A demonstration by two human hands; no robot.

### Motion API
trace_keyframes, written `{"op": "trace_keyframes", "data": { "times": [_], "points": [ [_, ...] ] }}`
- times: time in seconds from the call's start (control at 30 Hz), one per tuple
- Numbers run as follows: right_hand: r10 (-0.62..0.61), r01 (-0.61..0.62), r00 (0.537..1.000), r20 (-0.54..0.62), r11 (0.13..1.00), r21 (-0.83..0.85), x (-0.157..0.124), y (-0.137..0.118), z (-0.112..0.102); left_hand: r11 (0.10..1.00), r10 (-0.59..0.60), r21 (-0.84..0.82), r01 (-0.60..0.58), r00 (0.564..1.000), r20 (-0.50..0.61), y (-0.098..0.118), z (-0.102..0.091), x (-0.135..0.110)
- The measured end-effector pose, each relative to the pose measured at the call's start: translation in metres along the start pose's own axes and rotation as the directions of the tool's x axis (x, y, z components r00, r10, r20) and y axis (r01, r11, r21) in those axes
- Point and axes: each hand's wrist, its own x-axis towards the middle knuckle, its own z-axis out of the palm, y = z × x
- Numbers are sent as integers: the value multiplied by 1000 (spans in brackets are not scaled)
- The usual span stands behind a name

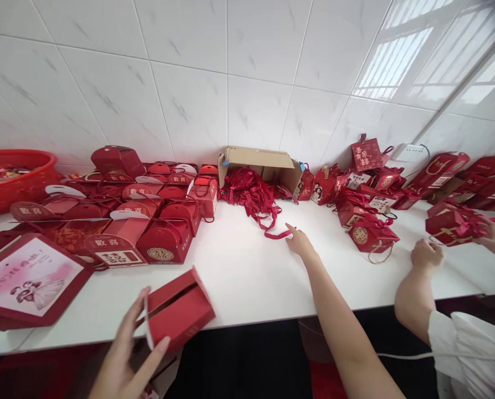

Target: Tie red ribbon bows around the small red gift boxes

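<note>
My left hand is at the bottom left and grips a folded red gift box by its white-edged flap, at the front edge of the white table. My right hand is stretched far forward over the table. Its fingertips pinch the end of a loose red ribbon. That ribbon trails out of a heap of red ribbons spilling from a tipped brown cardboard box against the tiled wall.
Several assembled red gift boxes crowd the left, with a flat printed red card and a red basin. More ribboned red boxes lie on the right. There a co-worker in a white sleeve handles a box.
</note>
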Motion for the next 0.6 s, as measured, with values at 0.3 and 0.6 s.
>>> {"op": "trace_keyframes", "data": {
  "times": [0.3, 0.6],
  "points": [
    [-103, 92, 994, 48, 980, 178, -65, -18, -22, 993, 11, -116, -20, 997, -74, 46, 59, 37],
    [-217, 43, 971, 101, 575, 817, -152, -46, -84, 850, 505, 44, -524, 837, 211, 70, 71, 46]
  ]
}}
